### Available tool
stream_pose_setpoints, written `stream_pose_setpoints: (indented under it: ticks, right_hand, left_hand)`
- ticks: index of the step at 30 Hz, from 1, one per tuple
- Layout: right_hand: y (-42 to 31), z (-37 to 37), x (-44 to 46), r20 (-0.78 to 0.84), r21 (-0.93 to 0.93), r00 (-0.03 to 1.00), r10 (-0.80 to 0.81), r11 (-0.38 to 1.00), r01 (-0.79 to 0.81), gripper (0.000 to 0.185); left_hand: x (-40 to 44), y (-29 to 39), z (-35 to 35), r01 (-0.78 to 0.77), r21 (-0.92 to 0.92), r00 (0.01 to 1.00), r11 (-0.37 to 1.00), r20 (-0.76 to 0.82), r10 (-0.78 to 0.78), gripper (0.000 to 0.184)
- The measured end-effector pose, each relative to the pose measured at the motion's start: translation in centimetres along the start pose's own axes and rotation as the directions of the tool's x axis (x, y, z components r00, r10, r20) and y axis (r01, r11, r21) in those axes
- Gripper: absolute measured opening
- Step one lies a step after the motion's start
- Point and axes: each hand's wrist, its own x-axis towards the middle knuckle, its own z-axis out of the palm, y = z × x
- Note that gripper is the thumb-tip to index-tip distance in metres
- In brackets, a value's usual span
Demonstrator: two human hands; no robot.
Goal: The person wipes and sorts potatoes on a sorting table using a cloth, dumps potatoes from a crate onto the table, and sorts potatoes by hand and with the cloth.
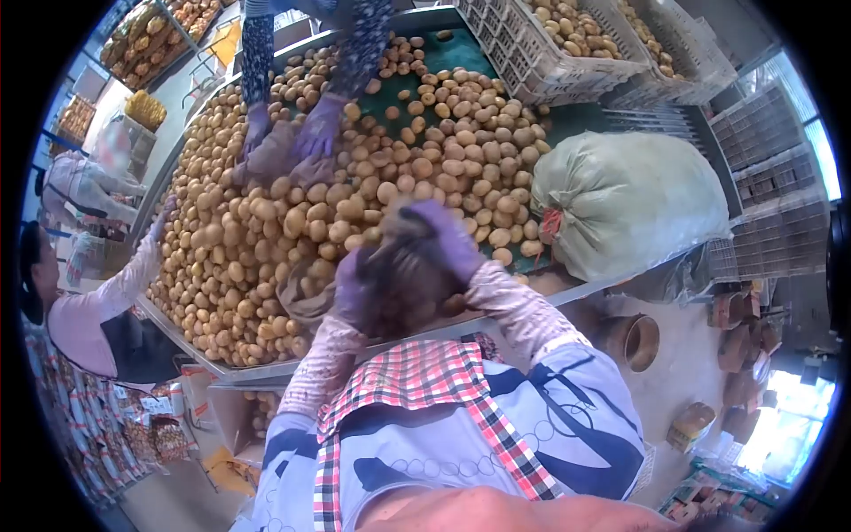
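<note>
Both my hands wear purple gloves and are blurred by motion at the near edge of a wide sorting table (372,341). My left hand (351,285) is closed on the left side of a dark brown cloth (403,279). My right hand (450,241) grips its upper right part. The cloth hangs between them, and what it may hold is too smeared to make out. Beyond and left of my hands lie many round, tan potatoes (235,257). Another brown cloth (308,297) rests on them beside my left hand.
Across the table, a co-worker's purple-gloved hands (315,129) hold a similar cloth on the potatoes. Another person (97,301) reaches in from the left. A tied, pale green sack (629,204) sits at right, with filled plastic crates (550,66) behind. A round container (638,341) stands on the floor.
</note>
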Motion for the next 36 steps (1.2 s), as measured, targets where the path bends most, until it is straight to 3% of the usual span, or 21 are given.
stream_pose_setpoints:
  ticks: [2,4,6,7,9,10,13,16,18,19,20,22,24,25,26,28,29,30,32,35,36]
  right_hand:
    - [-5.1,-5.2,3.3,-0.117,-0.315,0.982,-0.147,0.944,0.103,0.043]
    - [-3.6,-8.6,4.4,-0.222,-0.488,0.962,-0.157,0.872,0.03,0.047]
    - [-2.1,-10.4,6.0,-0.194,-0.829,0.981,-0.012,0.536,-0.157,0.051]
    - [1.9,-10.7,5.1,-0.168,-0.923,0.983,0.071,0.339,-0.182,0.051]
    - [12.3,-9.6,1.9,-0.174,-0.983,0.958,0.228,-0.098,-0.155,0.051]
    - [13.0,-8.5,3.4,-0.21,-0.978,0.946,0.249,-0.068,-0.199,0.051]
    - [13.0,-2.2,7.5,-0.27,-0.939,0.856,0.44,0.074,-0.335,0.052]
    - [10.1,4.7,7.8,-0.108,-0.964,0.992,0.067,0.237,-0.121,0.048]
    - [5.4,7.9,9.3,0.103,-0.843,0.969,0.224,0.537,-0.034,0.044]
    - [4.5,9.7,9.8,0.195,-0.759,0.946,0.259,0.651,-0.022,0.042]
    - [6.5,11.6,9.3,0.224,-0.706,0.944,0.24,0.708,-0.013,0.039]
    - [7.8,15.0,7.6,0.025,-0.729,0.998,-0.059,0.682,0.058,0.04]
    - [2.8,12.6,7.3,0.11,-0.442,0.95,0.291,0.871,-0.215,0.036]
    - [3.4,12.1,6.2,0.214,0.098,0.912,0.35,0.921,-0.376,0.035]
    - [5.1,11.4,5.1,0.332,0.589,0.891,0.309,0.67,-0.452,0.034]
    - [3.5,6.7,4.9,0.425,0.807,0.768,0.479,0.183,-0.561,0.049]
    - [0.7,3.3,5.2,0.317,0.765,0.823,0.472,0.386,-0.516,0.051]
    - [-1.4,0.4,5.0,0.221,0.68,0.868,0.445,0.568,-0.464,0.053]
    - [-3.4,-4.6,6.2,-0.092,0.328,0.954,0.285,0.913,-0.241,0.063]
    - [0.7,-11.8,8.7,-0.371,-0.115,0.929,-0.007,0.993,-0.038,0.064]
    - [2.6,-13.8,9.6,-0.394,-0.36,0.919,0.003,0.919,-0.157,0.064]
  left_hand:
    - [3.2,3.3,2.9,-0.144,0.043,0.989,0.989,-0.031,0.146,0.03]
    - [5.5,8.3,4.5,-0.23,0.167,0.973,0.959,0.055,0.224,0.047]
    - [6.1,3.9,7.9,-0.359,0.492,0.933,0.793,0.167,0.319,0.064]
    - [5.9,1.6,9.1,-0.304,0.598,0.942,0.742,0.303,0.142,0.071]
    - [5.2,-1.3,9.9,-0.334,0.684,0.942,0.649,0.257,0.215,0.061]
    - [5.5,-1.6,9.5,-0.363,0.743,0.928,0.562,0.234,0.29,0.057]
    - [4.5,-0.4,6.3,-0.218,0.658,0.959,0.721,0.282,0.032,0.048]
    - [1.6,-4.9,3.8,-0.261,0.751,0.965,0.606,0.214,0.151,0.043]
    - [0.2,-2.3,-0.1,-0.186,0.782,0.979,0.595,0.195,0.05,0.037]
    - [-0.9,-4.6,-1.5,-0.205,0.806,0.978,0.555,0.191,0.084,0.035]
    - [-1.6,-5.4,-3.2,-0.252,0.835,0.967,0.49,0.196,0.163,0.034]
    - [-2.2,-5.1,-6.3,-0.257,0.834,0.966,0.489,0.234,0.108,0.038]
    - [-2.5,-4.5,-9.4,-0.339,0.756,0.938,0.561,0.225,0.263,0.041]
    - [-2.5,-4.6,-10.1,-0.353,0.738,0.93,0.575,0.211,0.301,0.042]
    - [-2.3,-4.8,-10.5,-0.362,0.72,0.922,0.591,0.183,0.342,0.043]
    - [-1.3,-3.0,-9.5,-0.184,0.625,0.978,0.759,0.038,0.206,0.04]
    - [-0.3,-2.7,-9.0,-0.196,0.476,0.976,0.857,0.015,0.216,0.038]
    - [0.8,-1.3,-7.8,-0.258,0.461,0.962,0.849,0.04,0.27,0.037]
    - [2.8,2.8,-3.9,-0.35,0.435,0.931,0.83,0.062,0.36,0.035]
    - [6.3,4.2,3.4,-0.477,0.313,0.877,0.822,0.098,0.471,0.037]
    - [7.6,4.9,5.8,-0.478,0.27,0.878,0.836,0.149,0.455,0.035]
